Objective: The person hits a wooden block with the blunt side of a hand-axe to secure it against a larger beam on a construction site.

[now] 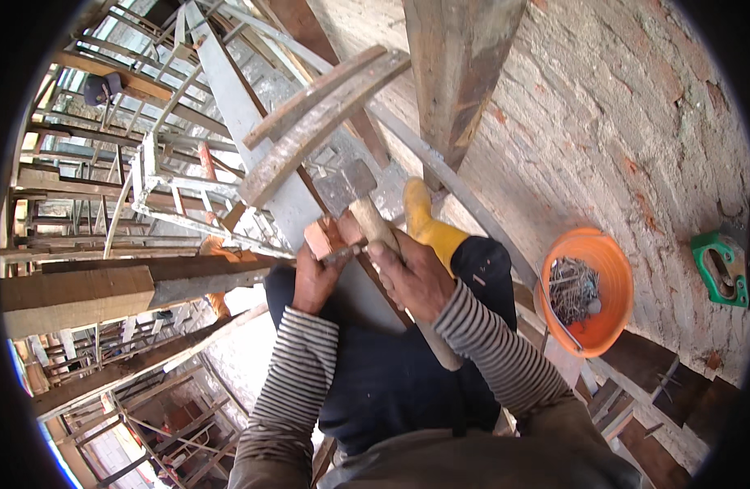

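Note:
My right hand point(417, 279) is closed around the wooden handle of a hammer point(367, 218). Its grey metal head lies beyond my knuckles, and the handle's butt sticks out below my wrist. Close beside it, my left hand point(313, 281) grips a small reddish wooden block point(318, 239) with a pale cut end. A short dark piece, too small to make out, runs between the block and my right fingers. Both hands are above a long grey plank point(292, 204) that passes between my legs.
An orange bucket point(610, 306) of nails hangs at right, near a green-handled saw point(720, 269) by the rough brick wall point(603, 122). Two short timbers point(326, 126) cross the plank ahead. A yellow boot point(432, 228) shows my foot. Timber framing point(81, 289) and open drops lie left.

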Demonstrator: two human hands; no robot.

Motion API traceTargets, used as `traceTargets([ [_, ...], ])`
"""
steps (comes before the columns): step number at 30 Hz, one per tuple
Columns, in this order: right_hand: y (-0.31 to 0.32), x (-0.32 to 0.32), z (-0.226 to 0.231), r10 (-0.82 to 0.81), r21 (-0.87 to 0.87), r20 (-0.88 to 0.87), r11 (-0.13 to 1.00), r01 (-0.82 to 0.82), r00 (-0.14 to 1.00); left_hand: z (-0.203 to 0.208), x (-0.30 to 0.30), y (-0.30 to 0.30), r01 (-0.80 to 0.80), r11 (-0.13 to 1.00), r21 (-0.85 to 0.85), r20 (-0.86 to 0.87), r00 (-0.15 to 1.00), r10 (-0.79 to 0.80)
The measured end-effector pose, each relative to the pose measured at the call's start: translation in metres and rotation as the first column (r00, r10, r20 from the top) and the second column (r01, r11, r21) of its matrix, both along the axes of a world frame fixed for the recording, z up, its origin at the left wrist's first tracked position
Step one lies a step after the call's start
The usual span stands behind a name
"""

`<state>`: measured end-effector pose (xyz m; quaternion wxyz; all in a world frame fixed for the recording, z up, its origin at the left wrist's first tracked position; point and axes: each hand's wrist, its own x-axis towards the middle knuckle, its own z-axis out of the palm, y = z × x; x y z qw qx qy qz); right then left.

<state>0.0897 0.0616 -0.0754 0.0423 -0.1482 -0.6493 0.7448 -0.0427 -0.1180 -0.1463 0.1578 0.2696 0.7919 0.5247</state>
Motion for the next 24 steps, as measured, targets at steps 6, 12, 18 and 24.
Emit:
traceTargets([
  [6,-0.003,0.013,0.033,-0.093,0.025,-0.179,0.995,0.099,0.979,0.003,-0.002,0.009,0.024,0.998,-0.056,0.083,0.996,-0.019],
  [12,-0.004,0.004,0.022,-0.035,0.090,-0.157,0.995,0.049,0.987,-0.005,-0.005,-0.002,0.033,0.998,-0.062,-0.034,0.999,-0.035],
  [18,-0.013,0.008,-0.012,-0.087,0.252,-0.198,0.958,0.136,0.976,0.005,-0.001,0.004,0.044,0.996,-0.072,0.020,0.999,-0.042],
  [24,0.010,0.007,0.054,-0.111,0.020,-0.217,0.993,0.118,0.970,0.011,0.007,-0.001,-0.034,0.999,-0.024,0.102,0.994,0.037],
])
